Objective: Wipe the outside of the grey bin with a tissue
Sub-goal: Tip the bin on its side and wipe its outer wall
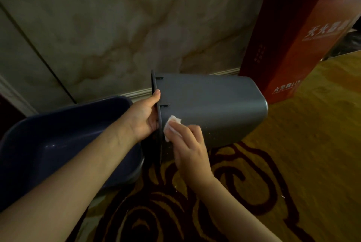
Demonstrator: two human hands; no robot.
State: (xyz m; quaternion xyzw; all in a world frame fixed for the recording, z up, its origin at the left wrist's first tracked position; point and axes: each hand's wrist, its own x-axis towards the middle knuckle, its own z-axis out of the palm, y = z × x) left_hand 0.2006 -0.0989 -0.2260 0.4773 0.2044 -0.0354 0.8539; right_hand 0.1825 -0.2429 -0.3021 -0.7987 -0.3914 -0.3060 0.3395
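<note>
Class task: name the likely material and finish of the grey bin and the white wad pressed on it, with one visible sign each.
Grey bin: probably moulded plastic, smooth satin; soft sheen, rounded corners. Tissue: soft paper, matt; crumpled under the right hand.

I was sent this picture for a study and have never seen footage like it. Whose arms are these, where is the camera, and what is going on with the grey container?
There is no machine here. The camera sits on a person's head and looks down, so the arms are their own. The left hand grips the rim of a grey bin turned on its side. The right hand presses a white tissue against the bin's outer wall near the rim, wiping it. A dark blue tub lies on the patterned carpet, partly under the left arm. A tall red box stands by the marble wall.
</note>
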